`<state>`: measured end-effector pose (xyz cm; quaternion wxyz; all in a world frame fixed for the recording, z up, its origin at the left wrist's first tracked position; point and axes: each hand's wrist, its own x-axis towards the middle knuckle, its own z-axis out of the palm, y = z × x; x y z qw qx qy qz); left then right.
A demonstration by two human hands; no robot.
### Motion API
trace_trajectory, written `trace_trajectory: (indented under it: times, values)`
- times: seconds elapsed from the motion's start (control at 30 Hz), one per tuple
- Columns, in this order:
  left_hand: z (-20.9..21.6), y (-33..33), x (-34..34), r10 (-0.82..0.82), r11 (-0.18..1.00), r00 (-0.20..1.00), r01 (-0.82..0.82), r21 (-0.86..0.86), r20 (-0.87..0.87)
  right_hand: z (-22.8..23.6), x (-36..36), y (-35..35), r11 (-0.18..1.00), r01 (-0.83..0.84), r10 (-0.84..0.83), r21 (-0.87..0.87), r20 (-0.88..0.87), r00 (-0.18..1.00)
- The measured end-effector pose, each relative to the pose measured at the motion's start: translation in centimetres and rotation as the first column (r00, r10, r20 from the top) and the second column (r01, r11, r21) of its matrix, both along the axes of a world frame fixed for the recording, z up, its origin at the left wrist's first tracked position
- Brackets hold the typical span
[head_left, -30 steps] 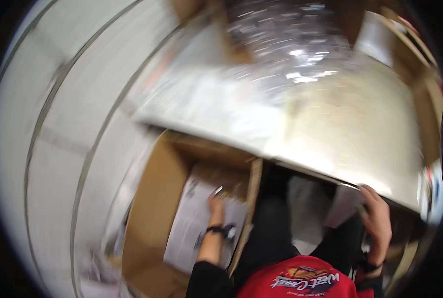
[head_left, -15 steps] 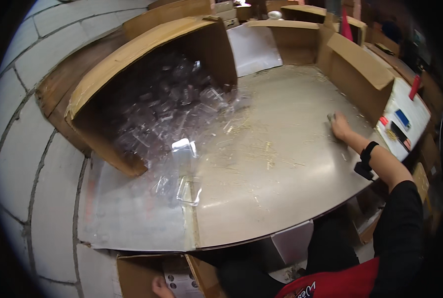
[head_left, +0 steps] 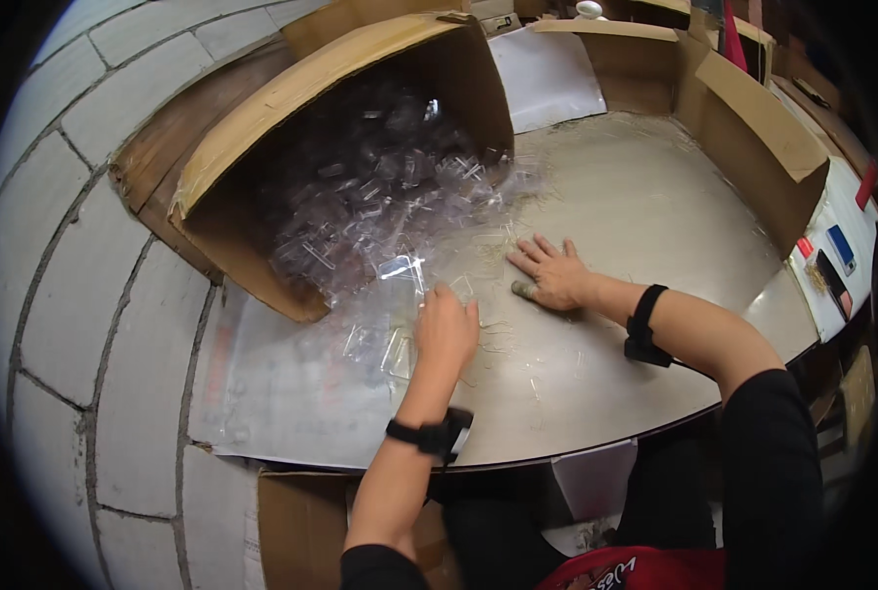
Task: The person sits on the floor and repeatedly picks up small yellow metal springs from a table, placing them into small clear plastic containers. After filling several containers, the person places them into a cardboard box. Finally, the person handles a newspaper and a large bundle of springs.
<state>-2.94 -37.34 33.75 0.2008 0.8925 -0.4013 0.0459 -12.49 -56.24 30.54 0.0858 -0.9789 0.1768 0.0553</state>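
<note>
A large cardboard box [head_left: 262,128] lies tipped on its side on the table [head_left: 655,216], and a pile of clear plastic pieces [head_left: 380,197] spills out of its mouth. My left hand [head_left: 446,329] rests at the near edge of the spill, fingers curled over a clear plastic piece [head_left: 399,280]; whether it grips the piece I cannot tell. My right hand [head_left: 552,273] lies flat on the tabletop just to the right, fingers spread, palm down, holding nothing. Both wrists wear black bands.
Low cardboard walls [head_left: 754,128] border the table at the back and right. A white sheet [head_left: 547,79] leans at the back. A side shelf [head_left: 832,256] at the right holds small coloured items. An open carton [head_left: 301,521] stands below the table's near edge. A block wall [head_left: 55,295] rises at left.
The view swung up from the carton under the table. My left hand came up from the carton to the plastic spill. My right hand slid left across the table toward the pile.
</note>
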Motion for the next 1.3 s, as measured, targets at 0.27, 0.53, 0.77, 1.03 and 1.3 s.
trace_trajectory:
  times: [0.27,0.53,0.77,1.03,1.3]
  values:
    - [-4.6,-0.9,1.3,-0.006,0.996,0.997,0.012,-0.086,0.076,-0.7,-12.2,3.6,0.98,-0.18,0.171,0.084,0.1,0.98]
    - [-1.3,3.1,-0.2,0.135,0.986,0.979,-0.149,-0.08,-0.153,-1.3,-16.3,4.9,0.968,0.21,-0.238,0.134,0.239,0.942]
    - [0.5,6.9,-2.3,-0.031,0.76,0.722,-0.432,-0.485,-0.691,-1.5,-7.0,7.1,0.985,0.083,-0.119,0.149,0.25,0.961]
    - [-2.4,16.2,-13.3,-0.429,0.487,0.347,-0.689,-0.537,-0.834,-2.0,-4.7,12.6,0.853,-0.521,0.499,0.044,0.226,0.837]
    - [-12.8,23.1,-22.3,-0.419,0.741,-0.156,-0.628,-0.238,-0.895,1.6,-14.1,6.0,0.691,-0.253,-0.105,0.677,0.44,0.892]
